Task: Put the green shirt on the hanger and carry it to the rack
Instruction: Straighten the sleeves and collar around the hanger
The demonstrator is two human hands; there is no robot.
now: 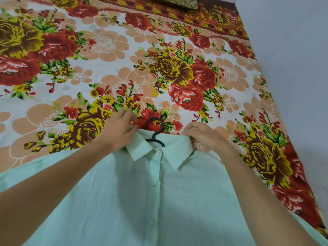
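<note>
Left hand: pinching the collar's left side with curled fingers.
Right hand: pinching the collar's right edge.
Pale green button-up fabric shirt: lying under both hands.
Black curved-hook hanger: hook poking out of the collar, between the hands.
Floral bedsheet: stretching beyond the hands.

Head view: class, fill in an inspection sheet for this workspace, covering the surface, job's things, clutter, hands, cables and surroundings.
Surface: floral bedsheet spread over a bed.
Job's things: green shirt lies front up and buttoned on the sheet; black hanger sits inside it, hook sticking out of the collar.
Clutter: nothing seen.
Hands: left hand pinches the collar's left side; right hand pinches its right side.
Cables: nothing seen.
Surroundings: pillow at the far edge; pale wall on the right.
</note>
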